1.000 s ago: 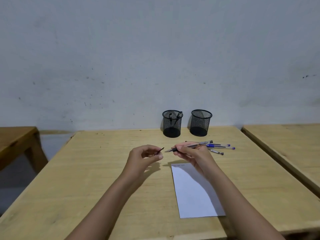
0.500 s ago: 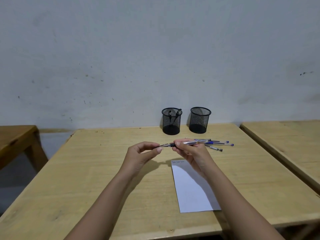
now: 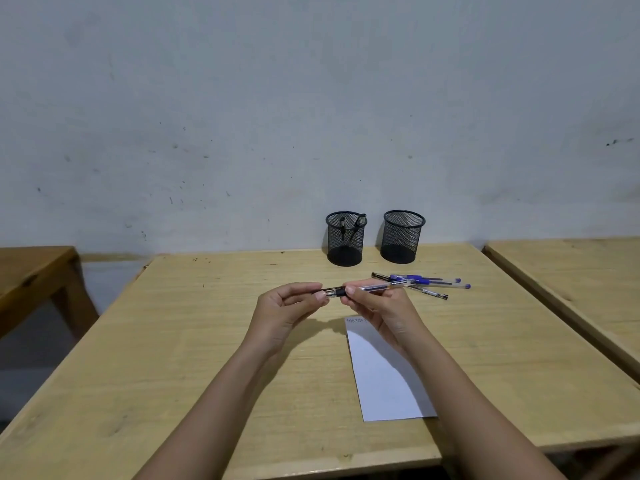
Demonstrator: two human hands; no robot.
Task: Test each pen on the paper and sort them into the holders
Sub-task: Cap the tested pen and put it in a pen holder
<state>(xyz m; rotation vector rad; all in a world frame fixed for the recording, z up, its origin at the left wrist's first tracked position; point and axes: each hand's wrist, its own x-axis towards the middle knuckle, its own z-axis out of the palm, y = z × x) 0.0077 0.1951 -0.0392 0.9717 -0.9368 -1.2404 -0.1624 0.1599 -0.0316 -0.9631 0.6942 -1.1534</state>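
While both hands grip pen, table open leftward

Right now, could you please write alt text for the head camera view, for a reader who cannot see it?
Two bare hands hold one pen level above a wooden table, the left hand at its capped end and the right hand on the barrel. Behind lie loose pens, a paper sheet and two mesh holders.

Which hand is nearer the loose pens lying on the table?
Right. The right hand sits just in front of the loose pens; the left hand is farther off to their left.
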